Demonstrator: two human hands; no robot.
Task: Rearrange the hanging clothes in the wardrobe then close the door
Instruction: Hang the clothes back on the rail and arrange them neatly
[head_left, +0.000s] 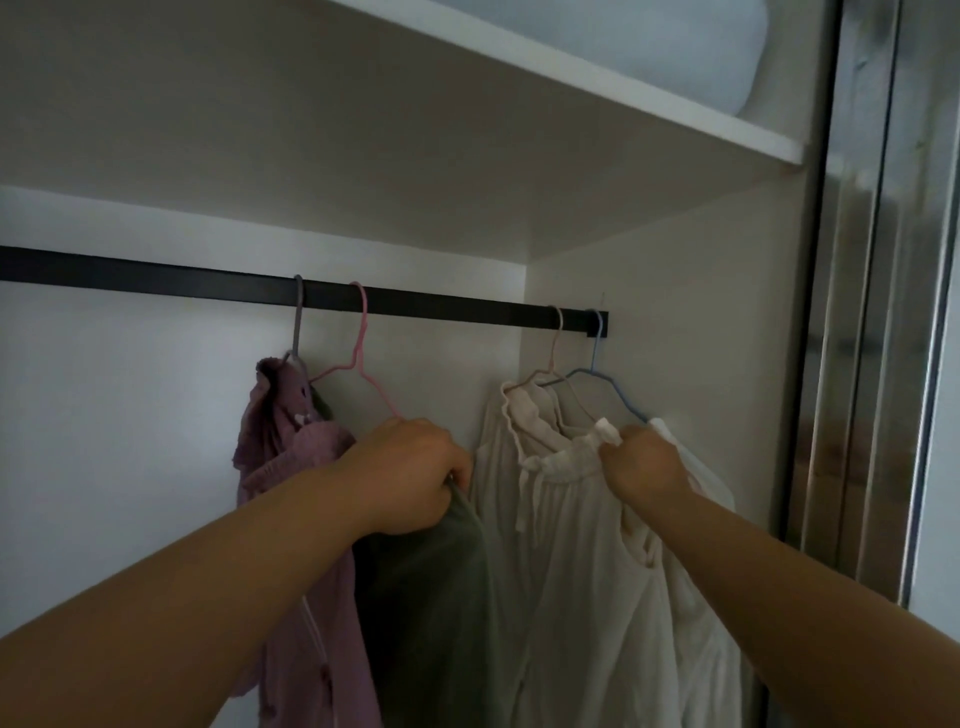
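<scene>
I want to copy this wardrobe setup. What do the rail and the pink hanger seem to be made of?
The rail looks like matte black painted metal: flat-sided, straight, no shine. The pink hanger seems to be thin wire, probably plastic-coated, judging by its slim bent outline and even colour; the dim light leaves that open.

Both hands (410, 475) on hung clothes (571, 519)

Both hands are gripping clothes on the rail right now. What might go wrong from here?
The left hand grips the grey-green garment low on the pink hanger; a pull could drag the fabric off or unhook it from the rail. The right hand pinches white fabric at the blue hanger, hard against the side wall, so there is little room to slide and it may snag the cream garment.
</scene>
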